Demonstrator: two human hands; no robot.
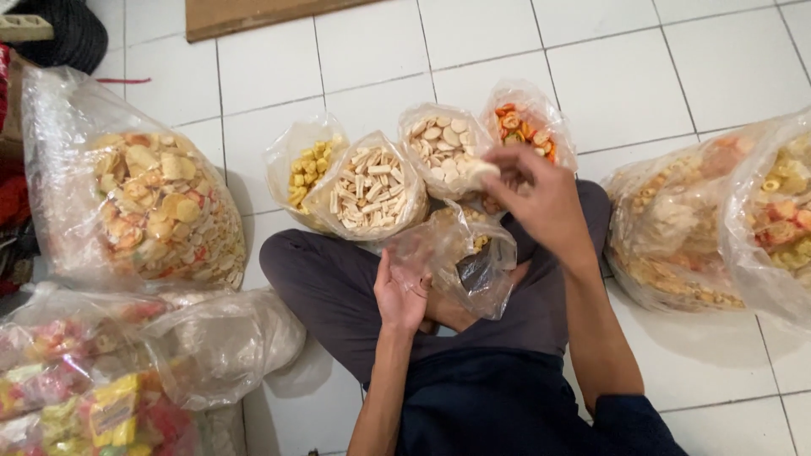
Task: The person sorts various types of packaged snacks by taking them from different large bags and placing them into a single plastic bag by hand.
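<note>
1. Sacks of mixed crackers flank the seated person: a big sack [144, 203] stands well to the outer side of the left hand [400, 297], two more sacks [676, 228] stand beyond the right hand [541, 198], and filled packets [76, 397] lie heaped below the big sack.
2. Four open bags sit in a row just ahead of both hands: yellow pieces [306, 169], pale sticks [372, 192], pale rounds [439, 148] and orange rings [525, 122].
3. A small clear bag [460, 257] rests on the lap between the hands. The left hand grips its rim, fingers curled into the plastic, holding the mouth up. Only a few pieces show at its bottom, so filling looks barely begun.
4. The right hand, raised above the small bag and touching the front of the rounds bag, pinches several pale crackers [478, 171] in closed fingertips.
5. Judged from this, sticks, yellow pieces and rings may yet need adding, and the small bag is not yet sealed; most of the work on it appears left.
</note>
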